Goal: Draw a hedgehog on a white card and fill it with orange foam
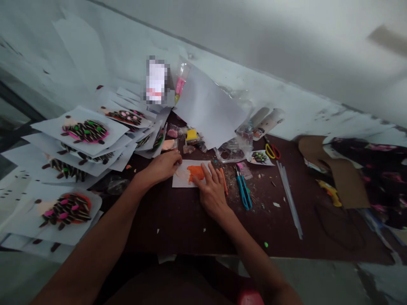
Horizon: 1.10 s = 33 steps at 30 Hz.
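Note:
A small white sheet [184,184] lies on the dark table, with a flat orange patch [196,173] on it and a pale, peach-toned patch [182,174] to the patch's left. My right hand [212,186] rests on the sheet's right part, fingers spread, fingertips at the orange patch. At the sheet's upper left corner is my left hand [165,166], its fingers bent and drawn together; whatever they may hold is too small to name. An orange stick [224,181] lies just right of my right hand. Beyond my left hand sits a peach block [169,145].
Stacked sheets with hedgehog pictures [85,130] fill the left. Blue-handled pliers [243,188], red-and-yellow scissors [272,151] and clear sticks [290,199] lie to the right. A large white sheet [210,106] leans at the back beside plastic bags. Farther right are cardboard [348,182] and a yellow tool [330,192].

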Motion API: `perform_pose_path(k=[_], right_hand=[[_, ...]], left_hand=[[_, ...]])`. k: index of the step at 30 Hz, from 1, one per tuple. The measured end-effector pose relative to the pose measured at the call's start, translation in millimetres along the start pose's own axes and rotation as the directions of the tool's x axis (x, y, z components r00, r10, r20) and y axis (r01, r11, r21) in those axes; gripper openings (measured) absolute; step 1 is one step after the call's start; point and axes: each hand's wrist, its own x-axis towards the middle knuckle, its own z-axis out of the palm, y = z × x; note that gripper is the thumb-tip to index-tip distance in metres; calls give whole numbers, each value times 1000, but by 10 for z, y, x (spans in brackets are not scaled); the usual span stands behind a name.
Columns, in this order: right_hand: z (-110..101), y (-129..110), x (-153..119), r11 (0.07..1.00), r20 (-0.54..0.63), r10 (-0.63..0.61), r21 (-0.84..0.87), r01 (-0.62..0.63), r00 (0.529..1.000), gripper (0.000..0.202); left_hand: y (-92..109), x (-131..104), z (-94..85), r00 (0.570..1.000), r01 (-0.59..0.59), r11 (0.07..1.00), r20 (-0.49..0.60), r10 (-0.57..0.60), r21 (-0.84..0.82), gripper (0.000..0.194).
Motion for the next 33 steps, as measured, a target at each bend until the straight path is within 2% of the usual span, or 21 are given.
perform_pose_path(k=[5,8,15,18,22,27,33], right_hand=[[5,29,-2,999,-66,20,49,-17,998,41],[26,21,-10,999,-54,-23,41,25,998,39],[61,-31,-21,993,-32,-21,113,24,999,43],[55,-6,-24,988,-74,15,154,-3,997,44],[67,57,-30,993,-121,58,106,-46,991,45],[113,60,-55,999,-69,-7,42,9,998,52],[72,34,-81,999,-18,9,32,-8,1000,48]], left_hand=[[37,-8,-69,993,77,996,85,-82,54,18],[40,-14,-85,991,110,992,72,-115,68,17],[-73,1,-52,994,105,994,32,-104,-26,15],[-109,14,-29,996,83,996,19,-83,-24,18],[-100,15,-23,998,68,997,20,-67,-28,20],[-69,4,-24,997,77,997,1,-77,-17,23],[-86,5,-28,999,48,998,-2,-48,-37,23]])
